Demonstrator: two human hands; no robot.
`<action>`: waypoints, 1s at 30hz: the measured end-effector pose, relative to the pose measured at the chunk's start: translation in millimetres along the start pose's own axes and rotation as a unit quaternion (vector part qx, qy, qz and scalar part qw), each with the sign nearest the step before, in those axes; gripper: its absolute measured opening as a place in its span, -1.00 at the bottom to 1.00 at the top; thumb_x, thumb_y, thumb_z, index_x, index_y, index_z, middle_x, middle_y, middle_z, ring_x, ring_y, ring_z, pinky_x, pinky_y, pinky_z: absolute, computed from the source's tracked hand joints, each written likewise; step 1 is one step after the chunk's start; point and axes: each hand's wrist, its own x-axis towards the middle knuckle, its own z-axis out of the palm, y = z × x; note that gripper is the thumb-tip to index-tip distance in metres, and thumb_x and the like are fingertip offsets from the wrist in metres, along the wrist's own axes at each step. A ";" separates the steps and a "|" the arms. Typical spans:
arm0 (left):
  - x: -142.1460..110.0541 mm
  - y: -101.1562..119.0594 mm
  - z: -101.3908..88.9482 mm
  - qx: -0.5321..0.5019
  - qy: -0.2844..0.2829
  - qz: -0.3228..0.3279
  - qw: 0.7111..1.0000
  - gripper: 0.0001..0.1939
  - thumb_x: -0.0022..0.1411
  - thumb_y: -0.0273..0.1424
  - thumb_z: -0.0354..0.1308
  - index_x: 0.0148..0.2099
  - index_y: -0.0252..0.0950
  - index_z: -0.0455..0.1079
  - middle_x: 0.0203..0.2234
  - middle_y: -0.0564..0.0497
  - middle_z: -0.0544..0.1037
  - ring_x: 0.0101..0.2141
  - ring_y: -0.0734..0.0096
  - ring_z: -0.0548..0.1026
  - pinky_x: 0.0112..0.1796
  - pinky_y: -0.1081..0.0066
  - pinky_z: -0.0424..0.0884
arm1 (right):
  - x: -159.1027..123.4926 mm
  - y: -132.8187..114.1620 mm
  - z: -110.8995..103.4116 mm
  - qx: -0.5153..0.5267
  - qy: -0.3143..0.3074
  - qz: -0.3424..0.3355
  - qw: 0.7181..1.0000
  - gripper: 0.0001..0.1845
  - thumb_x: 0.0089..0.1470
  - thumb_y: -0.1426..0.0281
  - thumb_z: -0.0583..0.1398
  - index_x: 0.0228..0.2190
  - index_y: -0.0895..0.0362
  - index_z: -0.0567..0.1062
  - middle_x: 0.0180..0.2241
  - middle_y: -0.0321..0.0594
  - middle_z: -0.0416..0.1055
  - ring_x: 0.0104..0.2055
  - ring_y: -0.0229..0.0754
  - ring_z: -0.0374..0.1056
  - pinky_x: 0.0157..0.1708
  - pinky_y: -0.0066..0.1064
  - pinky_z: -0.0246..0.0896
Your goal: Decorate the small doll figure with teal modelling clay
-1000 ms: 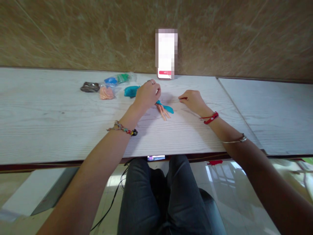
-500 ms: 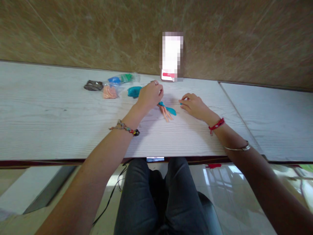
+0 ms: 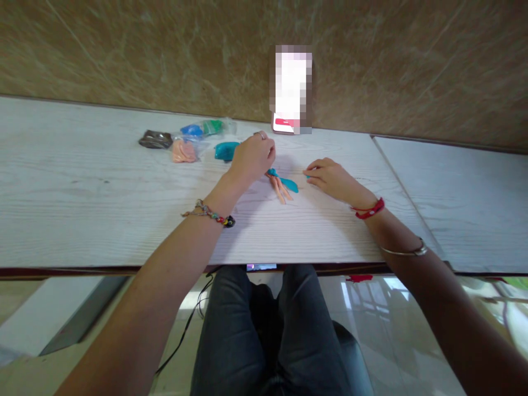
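Observation:
A small clay figure with thin peach strands and a flat teal piece lies on the white wood-grain table. My left hand is curled at its upper end; the palm side faces away, so whatever the fingers hold is hidden. Just behind that wrist sits a teal clay lump, partly covered by the hand. To the right of the figure, my right hand rests low over the table. Its thumb and fingertips close on a tiny piece of teal clay.
At the back left lie a dark clay pack, a peach clay bag, and blue and green clay in clear wrap. A phone with a blurred screen leans on the brown wall. The table's front edge runs above my legs.
The view has shifted slightly. My right fingertips have pressed flatter around the teal bit, near the table. My left hand stays curled beside the figure, which lies as before.

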 end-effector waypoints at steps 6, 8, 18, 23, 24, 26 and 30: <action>0.2 -2.5 2.5 -0.009 0.004 0.011 1.000 -0.75 0.23 -0.45 -0.10 -0.27 -0.36 0.42 -0.28 -0.10 0.43 -0.26 0.37 0.39 -0.28 0.41 0.27 | 2.8 3.7 4.7 0.014 0.044 0.044 0.998 -0.70 0.11 0.45 0.06 -0.20 0.18 0.56 -0.15 -0.04 0.45 -0.12 -0.03 0.29 -0.20 -0.26 0.13; 0.2 -2.4 2.4 -0.008 0.004 0.006 1.000 -0.75 0.23 -0.45 -0.10 -0.28 -0.36 0.42 -0.28 -0.10 0.43 -0.27 0.38 0.39 -0.28 0.42 0.27 | 3.1 5.6 4.2 0.032 0.045 0.056 0.997 -0.72 0.08 0.47 0.09 -0.25 0.18 0.58 -0.24 -0.07 0.48 -0.18 -0.07 0.32 -0.20 -0.29 0.14; 1.1 -1.8 4.0 -0.004 -0.011 0.014 1.000 -0.75 0.22 -0.45 -0.10 -0.25 -0.36 0.41 -0.28 -0.11 0.43 -0.25 0.36 0.39 -0.27 0.41 0.26 | 14.2 7.7 0.9 0.075 0.044 0.069 0.994 -0.81 0.01 0.43 0.17 -0.39 0.21 0.60 -0.36 -0.11 0.48 -0.28 -0.13 0.35 -0.23 -0.33 0.17; 0.8 -2.9 3.7 -0.001 -0.011 0.007 1.000 -0.76 0.22 -0.44 -0.09 -0.26 -0.35 0.42 -0.27 -0.09 0.43 -0.26 0.37 0.39 -0.27 0.42 0.26 | 10.0 16.6 6.9 0.083 0.049 0.057 0.994 -0.73 0.07 0.48 0.07 -0.31 0.18 0.58 -0.29 -0.10 0.45 -0.23 -0.10 0.32 -0.21 -0.32 0.17; 0.7 -2.8 3.6 -0.001 -0.012 0.005 1.000 -0.75 0.22 -0.44 -0.09 -0.27 -0.35 0.42 -0.27 -0.09 0.43 -0.25 0.36 0.39 -0.27 0.42 0.26 | 9.0 16.0 8.4 0.073 0.050 0.062 0.994 -0.71 0.09 0.49 0.05 -0.28 0.19 0.57 -0.26 -0.07 0.44 -0.21 -0.09 0.31 -0.22 -0.31 0.17; 0.7 -2.7 3.2 0.000 -0.015 0.001 1.000 -0.75 0.22 -0.44 -0.09 -0.27 -0.36 0.42 -0.27 -0.11 0.42 -0.25 0.35 0.39 -0.28 0.41 0.26 | 5.6 12.3 10.5 0.044 0.048 0.062 0.996 -0.68 0.11 0.48 0.02 -0.21 0.19 0.54 -0.20 -0.01 0.41 -0.17 -0.04 0.28 -0.23 -0.27 0.17; 0.9 -3.4 2.2 0.001 -0.016 -0.008 1.000 -0.75 0.22 -0.44 -0.08 -0.27 -0.37 0.42 -0.27 -0.12 0.42 -0.25 0.34 0.40 -0.28 0.40 0.26 | -5.0 2.1 9.7 0.000 0.009 0.006 1.000 -0.60 0.16 0.42 -0.01 0.01 0.10 0.39 0.03 -0.02 0.30 -0.03 0.03 0.19 -0.20 -0.18 0.16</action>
